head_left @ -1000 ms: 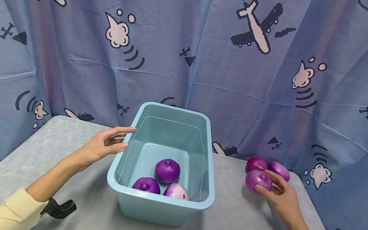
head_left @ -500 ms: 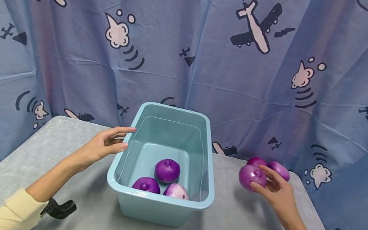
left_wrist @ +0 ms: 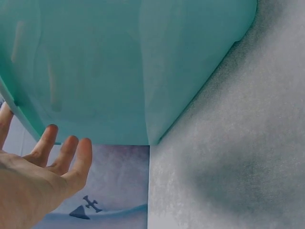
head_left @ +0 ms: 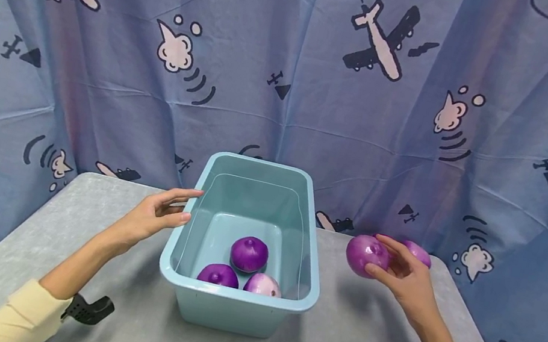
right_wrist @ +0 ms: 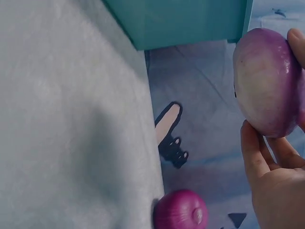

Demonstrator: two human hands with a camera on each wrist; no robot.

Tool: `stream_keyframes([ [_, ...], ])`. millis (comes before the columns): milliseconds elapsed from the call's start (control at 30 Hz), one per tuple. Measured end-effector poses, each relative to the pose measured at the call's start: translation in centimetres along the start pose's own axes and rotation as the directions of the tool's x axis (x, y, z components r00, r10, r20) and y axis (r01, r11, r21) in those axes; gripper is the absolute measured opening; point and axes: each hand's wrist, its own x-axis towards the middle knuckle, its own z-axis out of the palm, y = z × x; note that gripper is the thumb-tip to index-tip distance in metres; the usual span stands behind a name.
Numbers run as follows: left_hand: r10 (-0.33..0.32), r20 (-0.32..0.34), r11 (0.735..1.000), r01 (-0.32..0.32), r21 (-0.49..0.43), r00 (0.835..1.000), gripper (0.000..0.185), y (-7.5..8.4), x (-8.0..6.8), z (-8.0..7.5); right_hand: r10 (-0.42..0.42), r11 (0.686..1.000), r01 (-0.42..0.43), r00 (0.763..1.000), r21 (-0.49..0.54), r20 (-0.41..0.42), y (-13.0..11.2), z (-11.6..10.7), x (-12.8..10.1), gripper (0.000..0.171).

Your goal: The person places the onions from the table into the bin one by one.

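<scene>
Right hand [head_left: 406, 277] grips a round, glossy purple onion [head_left: 365, 254].

A light blue bin [head_left: 234, 304] is seen standing on a grey table [head_left: 18, 248], with three purple onions [head_left: 249, 253] lying inside it near its front wall. The left hand [head_left: 153, 216] is held with fingers extended beside the bin's left rim, fingertips close to it. A purple onion [head_left: 365, 254] is held off the table in the right hand [head_left: 406, 277], fingers curled round it. Another onion [head_left: 419, 253] is partly hidden behind that hand. A blue curtain [head_left: 290, 76] printed with aeroplanes is hung behind.
</scene>
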Motion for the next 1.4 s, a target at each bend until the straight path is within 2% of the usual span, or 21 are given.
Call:
stream_keyframes([
  [300, 0.005, 0.0, 1.0, -0.005, -0.012, 1.0, 0.053, 0.0, 0.0, -0.1, -0.093, 0.995, 0.092, 0.995, 0.04, 0.026, -2.3, 0.3, 0.8, 0.059],
  [567, -0.002, -0.003, 1.0, 0.002, -0.009, 1.0, 0.053, -0.1, -0.1, 0.0, -0.114, 0.99, 0.109, 0.992, 0.088, 0.05, -4.8, 1.1, 1.4, 0.06],
  [833, 0.001, -0.004, 1.0, -0.001, -0.003, 1.0, 0.053, -0.1, 0.0, 0.0, -0.139, 0.98, 0.126, 0.987, 0.157, 0.078, -5.6, 2.3, 1.7, 0.061],
  [1067, 0.004, -0.001, 1.0, -0.004, -0.006, 1.0, 0.052, 0.0, 0.0, 0.0, -0.219, 0.957, 0.188, 0.968, 0.223, 0.125, -6.9, 3.2, 2.5, 0.06],
  [1400, 0.011, -0.005, 1.0, -0.011, -0.01, 1.0, 0.053, 0.0, 0.1, 0.0, -0.309, 0.908, 0.229, 0.931, 0.35, 0.194, -9.3, 5.2, 3.7, 0.062],
])
